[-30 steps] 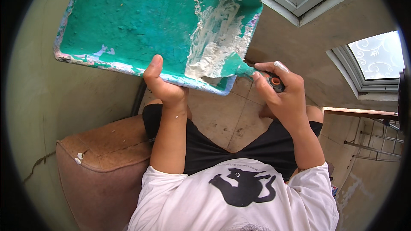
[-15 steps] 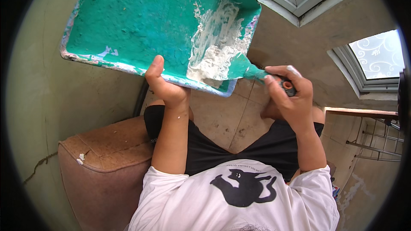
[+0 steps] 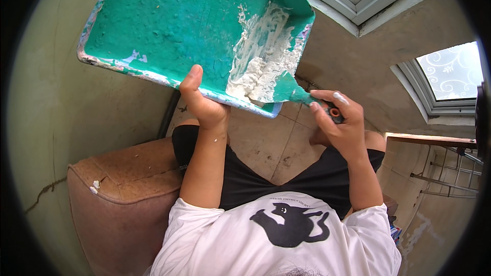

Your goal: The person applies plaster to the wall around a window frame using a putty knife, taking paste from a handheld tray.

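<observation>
A green paint tray, its rim crusted with pale paint, is held up by my left hand. The thumb hooks over the near rim; the other fingers are hidden beneath. White putty lies in a thick lump and thin smears at the tray's right end. My right hand is closed round the dark handle of a putty knife, which is coated in green paint. Its blade rests in the tray's near right corner, against the putty. A white smudge marks one right finger.
To my left stands a brown upholstered armrest with white crumbs on it, beside a cracked green wall. Tiled floor shows between my knees. Windows and a metal rack are on the right.
The tray has shifted slightly right and down with my left hand. My right hand has moved a little left, and the putty knife's blade stays by the putty.
</observation>
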Available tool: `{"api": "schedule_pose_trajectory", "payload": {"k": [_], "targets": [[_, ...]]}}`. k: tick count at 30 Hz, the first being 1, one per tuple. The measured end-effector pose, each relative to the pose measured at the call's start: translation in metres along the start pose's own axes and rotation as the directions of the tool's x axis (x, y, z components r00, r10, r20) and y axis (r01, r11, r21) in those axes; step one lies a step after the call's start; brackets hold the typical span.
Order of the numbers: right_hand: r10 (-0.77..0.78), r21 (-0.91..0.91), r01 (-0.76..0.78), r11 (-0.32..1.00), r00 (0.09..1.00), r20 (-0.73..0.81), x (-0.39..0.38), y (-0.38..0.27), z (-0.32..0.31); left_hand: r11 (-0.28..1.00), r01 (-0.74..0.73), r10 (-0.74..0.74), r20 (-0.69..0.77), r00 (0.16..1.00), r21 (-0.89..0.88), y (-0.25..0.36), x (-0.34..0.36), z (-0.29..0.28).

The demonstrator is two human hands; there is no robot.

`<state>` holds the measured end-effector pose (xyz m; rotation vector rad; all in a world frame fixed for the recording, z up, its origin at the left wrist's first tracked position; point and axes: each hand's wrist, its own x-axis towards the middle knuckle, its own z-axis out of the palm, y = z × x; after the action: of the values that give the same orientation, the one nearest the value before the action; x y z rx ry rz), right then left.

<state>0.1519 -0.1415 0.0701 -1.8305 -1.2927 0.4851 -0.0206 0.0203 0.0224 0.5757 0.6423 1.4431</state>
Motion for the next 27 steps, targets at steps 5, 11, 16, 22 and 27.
{"api": "schedule_pose_trajectory", "payload": {"k": [5, 11, 16, 22, 27], "targets": [[0.063, 0.081, -0.058, 0.995, 0.996, -0.069, -0.009, 0.002, 0.006, 0.999, -0.002, 0.003, -0.002, 1.0, 0.035, -0.001, -0.004, -0.002], [0.283, 0.347, -0.258, 0.902, 0.959, -0.022, -0.011, 0.018, -0.005, 1.0, 0.024, -0.024, 0.0, 1.0, -0.02, 0.004, -0.003, 0.001], [0.392, 0.512, -0.348, 0.785, 0.92, 0.025, -0.025, 0.028, -0.009, 0.999, -0.041, 0.043, -0.122, 0.992, 0.021, 0.0, 0.0, -0.005], [0.452, 0.586, -0.402, 0.704, 0.89, 0.069, -0.032, 0.022, -0.023, 1.0, 0.001, 0.001, -0.14, 0.99, 0.017, 0.004, -0.002, 0.011], [0.488, 0.687, -0.281, 0.671, 0.864, -0.123, -0.036, 0.025, -0.058, 1.0, 0.017, -0.014, -0.17, 0.985, 0.016, 0.003, 0.0, 0.011]]}}
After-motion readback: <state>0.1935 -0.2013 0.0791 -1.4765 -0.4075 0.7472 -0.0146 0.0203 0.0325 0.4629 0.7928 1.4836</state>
